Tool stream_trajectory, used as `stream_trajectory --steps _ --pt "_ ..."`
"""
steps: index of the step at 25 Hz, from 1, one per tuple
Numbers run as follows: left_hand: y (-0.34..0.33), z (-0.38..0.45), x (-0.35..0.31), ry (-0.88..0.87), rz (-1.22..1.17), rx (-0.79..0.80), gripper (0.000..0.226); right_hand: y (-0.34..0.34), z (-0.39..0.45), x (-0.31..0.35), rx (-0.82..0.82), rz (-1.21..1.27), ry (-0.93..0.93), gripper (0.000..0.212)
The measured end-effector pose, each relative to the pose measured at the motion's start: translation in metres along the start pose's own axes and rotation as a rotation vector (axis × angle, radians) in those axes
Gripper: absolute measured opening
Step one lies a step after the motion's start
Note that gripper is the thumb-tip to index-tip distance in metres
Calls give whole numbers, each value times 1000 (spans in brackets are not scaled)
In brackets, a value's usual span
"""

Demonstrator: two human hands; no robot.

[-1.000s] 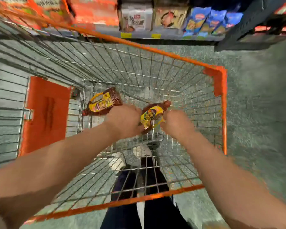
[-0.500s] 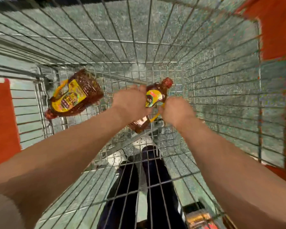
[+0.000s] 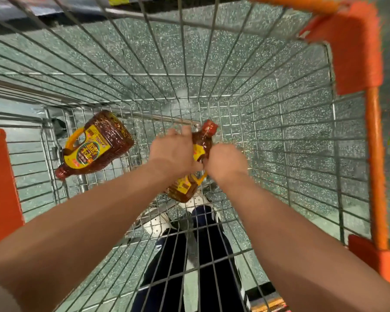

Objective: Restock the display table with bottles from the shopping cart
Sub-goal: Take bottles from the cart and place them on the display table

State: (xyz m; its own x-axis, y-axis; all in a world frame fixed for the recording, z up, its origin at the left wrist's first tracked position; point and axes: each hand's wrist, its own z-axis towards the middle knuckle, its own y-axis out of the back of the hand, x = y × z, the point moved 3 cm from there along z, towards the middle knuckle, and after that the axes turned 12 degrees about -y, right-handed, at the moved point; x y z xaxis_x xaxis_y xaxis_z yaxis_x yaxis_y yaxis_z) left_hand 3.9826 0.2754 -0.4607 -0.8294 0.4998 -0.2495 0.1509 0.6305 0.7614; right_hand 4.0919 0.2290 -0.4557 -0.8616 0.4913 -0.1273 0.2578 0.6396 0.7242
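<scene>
A: How is the light?

B: Bright and even, with no hard shadows on the speckled floor.

A: Any glare?

B: Small glints on the bottle at nine o'clock, and on the cart wires.

A: Sharpness?

B: Motion smear on the orange corner guard at two o'clock. The wires bow outward towards the edges, and the forearms at six o'clock look stretched.

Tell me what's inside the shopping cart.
Two bottles: one bottle lying loose, the other bottle gripped by the left hand and right hand, which cover its middle.
</scene>
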Motion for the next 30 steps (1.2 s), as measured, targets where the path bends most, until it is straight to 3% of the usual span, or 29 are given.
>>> stream_trajectory --steps 7,15,18,24,26,28,30 --pt "61 -68 9 64 -8 -104 76 63 -64 14 -58 -33 149 16" --pt "164 -188 6 152 -174 -285 73 179 -173 28 -151 -61 373 24" --pt "202 -241 2 181 -137 -371 82 224 -221 38 -222 -149 535 27" --pt "264 -356 -4 379 -111 -543 93 294 -310 66 -298 -123 772 14" --pt "270 -402 -7 474 -112 -580 96 305 -344 78 -254 -138 854 23" --pt "266 -450 -11 566 -102 -566 101 309 -384 88 -246 -201 969 29" --pt "256 -498 -15 640 -133 -540 91 306 -424 96 -264 -294 1115 26"
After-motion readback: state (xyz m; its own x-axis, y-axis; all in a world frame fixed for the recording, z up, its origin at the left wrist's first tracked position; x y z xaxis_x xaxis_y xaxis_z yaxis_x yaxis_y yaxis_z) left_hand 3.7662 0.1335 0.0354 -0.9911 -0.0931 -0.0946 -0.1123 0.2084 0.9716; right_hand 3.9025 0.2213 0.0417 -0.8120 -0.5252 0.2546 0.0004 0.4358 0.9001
